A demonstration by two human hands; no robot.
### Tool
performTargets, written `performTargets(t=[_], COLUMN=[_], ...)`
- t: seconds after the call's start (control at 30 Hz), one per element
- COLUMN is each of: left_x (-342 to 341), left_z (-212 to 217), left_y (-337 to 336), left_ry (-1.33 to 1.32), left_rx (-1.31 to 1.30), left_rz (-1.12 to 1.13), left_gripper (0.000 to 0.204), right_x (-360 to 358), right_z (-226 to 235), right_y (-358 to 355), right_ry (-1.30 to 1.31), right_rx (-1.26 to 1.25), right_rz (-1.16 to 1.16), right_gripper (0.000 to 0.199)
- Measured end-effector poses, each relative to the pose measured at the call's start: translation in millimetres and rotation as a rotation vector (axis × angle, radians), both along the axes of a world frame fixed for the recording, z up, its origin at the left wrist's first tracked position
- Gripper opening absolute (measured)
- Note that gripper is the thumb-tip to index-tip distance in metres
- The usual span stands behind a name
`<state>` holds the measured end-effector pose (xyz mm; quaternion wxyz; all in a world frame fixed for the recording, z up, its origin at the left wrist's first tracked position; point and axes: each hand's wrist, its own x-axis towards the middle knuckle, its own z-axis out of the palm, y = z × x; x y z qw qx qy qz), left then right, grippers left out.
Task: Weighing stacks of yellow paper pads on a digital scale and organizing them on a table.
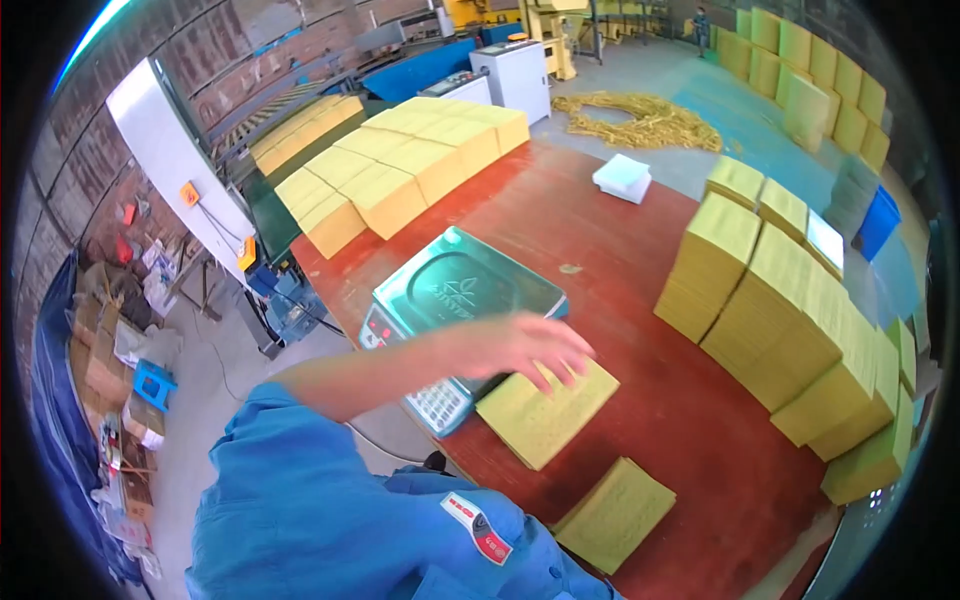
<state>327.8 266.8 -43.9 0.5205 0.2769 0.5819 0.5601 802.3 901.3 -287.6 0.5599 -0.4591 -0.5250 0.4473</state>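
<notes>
My left hand [520,348] reaches across from the left, its fingers stretched out and a little apart, with nothing held in them. Below the fingers lies a short stack of yellow paper sheets [542,425]; whether the fingertips touch it I cannot tell. Beside my forearm sits an electronic scale [500,275] with a bare metal pan and a keypad partly covered by the arm. Nearer to me, a second small stack of yellow paper [622,510] rests by the table edge. No part of my right hand shows.
The red table [690,440] carries tall yellow paper stacks [775,300] along its right side and rows of blocks [400,170] at the far left. White pads [623,178] lie toward the back. Beyond are a grey cabinet [512,80] and a straw-coloured heap [640,125] on the floor.
</notes>
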Motion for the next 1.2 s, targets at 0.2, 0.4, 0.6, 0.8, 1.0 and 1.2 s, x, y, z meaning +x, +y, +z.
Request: performTargets(t=[0.2,0.4,0.6,0.8,1.0,1.2], left_x=[-197.3,-391.8,-466.8,-448.4,-316.9,-221.7], left_z=[-33.6,-73.4,-112.6,-124.5,-105.6,-75.3], left_y=[-219.5,-303.5,-293.4,-302.1,-385.1,-460.0], left_ry=[0.487,1.453,1.679,1.631,1.594,1.568], left_rx=[-0.171,-0.547,-0.744,-0.642,-0.279,-0.582], left_rz=[0.816,0.788,0.258,0.184,0.093,0.065], left_gripper=[0.035,0.070,0.090,0.085,0.085,0.088], right_x=[-172.3,-347.3,-457.8,-546.7,-546.4,-568.5], right_z=[191.0,272.4,211.8,145.4,-19.4,38.2], right_y=[-214.1,-549.5,-738.6,-886.0,-963.9,-976.0], right_ry=[-0.096,-0.363,-0.176,-0.094,0.271,0.385], right_rx=[0.240,0.706,0.022,-0.878,-1.567,-1.304], right_rz=[0.290,0.804,1.200,1.769,1.666,1.672], right_gripper=[0.037,0.017,0.025,0.031,0.062,0.080])
